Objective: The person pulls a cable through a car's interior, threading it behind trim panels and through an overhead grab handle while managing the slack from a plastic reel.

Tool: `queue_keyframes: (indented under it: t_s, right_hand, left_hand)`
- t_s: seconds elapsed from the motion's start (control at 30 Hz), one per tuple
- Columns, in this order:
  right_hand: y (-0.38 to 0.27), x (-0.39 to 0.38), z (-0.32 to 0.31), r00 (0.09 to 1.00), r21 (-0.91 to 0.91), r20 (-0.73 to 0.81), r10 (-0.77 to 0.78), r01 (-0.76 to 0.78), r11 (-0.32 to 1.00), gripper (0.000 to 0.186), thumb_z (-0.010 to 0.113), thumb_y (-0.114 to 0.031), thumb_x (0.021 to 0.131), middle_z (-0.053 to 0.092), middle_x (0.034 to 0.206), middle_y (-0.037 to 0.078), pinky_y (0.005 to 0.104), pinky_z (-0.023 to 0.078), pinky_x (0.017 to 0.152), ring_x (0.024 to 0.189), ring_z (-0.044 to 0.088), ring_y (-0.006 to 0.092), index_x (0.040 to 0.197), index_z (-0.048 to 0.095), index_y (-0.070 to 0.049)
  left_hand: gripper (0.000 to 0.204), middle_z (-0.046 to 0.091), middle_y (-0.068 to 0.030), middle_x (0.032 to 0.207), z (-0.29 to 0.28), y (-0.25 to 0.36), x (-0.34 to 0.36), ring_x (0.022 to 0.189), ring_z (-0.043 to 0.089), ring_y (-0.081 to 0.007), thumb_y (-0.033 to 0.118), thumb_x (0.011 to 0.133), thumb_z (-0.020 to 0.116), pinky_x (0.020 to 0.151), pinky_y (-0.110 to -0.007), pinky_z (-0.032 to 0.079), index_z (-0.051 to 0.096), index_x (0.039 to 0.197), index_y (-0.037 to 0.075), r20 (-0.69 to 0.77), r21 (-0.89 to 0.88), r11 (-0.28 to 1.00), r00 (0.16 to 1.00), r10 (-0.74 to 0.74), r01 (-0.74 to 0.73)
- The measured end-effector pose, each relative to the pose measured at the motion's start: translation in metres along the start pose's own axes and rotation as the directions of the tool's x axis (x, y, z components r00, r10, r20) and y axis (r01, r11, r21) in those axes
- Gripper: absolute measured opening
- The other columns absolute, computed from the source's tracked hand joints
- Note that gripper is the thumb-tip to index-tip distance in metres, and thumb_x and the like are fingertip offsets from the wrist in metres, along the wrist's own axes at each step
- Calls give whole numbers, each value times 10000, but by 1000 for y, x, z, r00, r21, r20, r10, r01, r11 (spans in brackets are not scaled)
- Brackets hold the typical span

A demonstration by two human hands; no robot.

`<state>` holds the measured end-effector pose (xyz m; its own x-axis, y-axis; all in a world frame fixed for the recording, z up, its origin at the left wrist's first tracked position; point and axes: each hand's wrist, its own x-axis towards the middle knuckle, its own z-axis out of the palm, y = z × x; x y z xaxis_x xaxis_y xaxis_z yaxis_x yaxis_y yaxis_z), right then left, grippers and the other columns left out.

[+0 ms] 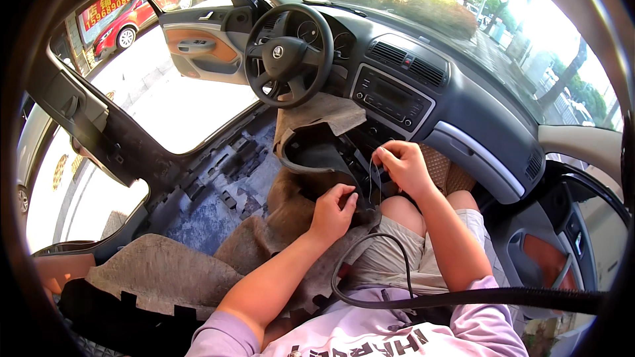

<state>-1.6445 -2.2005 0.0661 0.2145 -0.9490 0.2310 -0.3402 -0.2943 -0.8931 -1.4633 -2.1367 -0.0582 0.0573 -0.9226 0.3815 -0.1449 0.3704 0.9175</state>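
At the far left, beyond the open side of the car, a red car (126, 26) stands outside. Right of it, an open door (202, 46) with an orange-brown panel swings outward. Near left, a loose grey-brown carpet (165, 268) lies bunched and folded, and beyond it the bare floor pan (221, 192) shows blue-grey with dark patches. The carpet runs right and far, rising in a raised, curled part with a dark underside below the steering wheel (279, 56).

In the middle, the left hand (333, 213) is at the carpet's dark edge, thumb and forefinger narrow; whether it pinches anything I cannot tell. Just right of it, a thin pale strand (370, 182) hangs in a narrow loop beside the person's knee. The right hand (401, 168), farther off and to the right, holds the strand's upper end between thumb and fingertips, the fingers curled.

Beyond the hands, the radio (390, 98) sits in the dashboard (436, 109). Nearer, a black cable (338, 274) curves over the person's lap and runs off to the right. Right of the right hand are a brown quilted mat (444, 170), then the silver-trimmed glove box (473, 158). At the far right stands another door (529, 258) with a reddish-brown panel.
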Motion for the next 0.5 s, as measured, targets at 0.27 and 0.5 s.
queue_keyframes:
  t_s: [0.27, 0.5]
  right_hand:
    - [-12, 14, 21, 985, 74, 2, -170, 169, 983, 222, 652, -162, 1046, 708, 833, 25, 269, 525, 672, 704, 641, 84, 968, 744, 24]
    - [-17, -13, -3, 970, 103, 91, 227, -236, 966, 295, 616, -218, 1079, 669, 715, 28, 241, 476, 558, 655, 651, 85, 892, 690, -2]
  left_hand:
    - [208, 752, -71, 1026, -6, -13, 3, 852, 711, -115, 89, 1023, 685, 768, -276, 607, 638, 1189, -27, 110, -366, 894, 966, -235, 259]
    - [184, 740, -62, 984, -8, -17, 3, 848, 703, -103, 79, 1003, 702, 744, -268, 604, 625, 1133, -27, 142, -275, 934, 970, -198, 230]
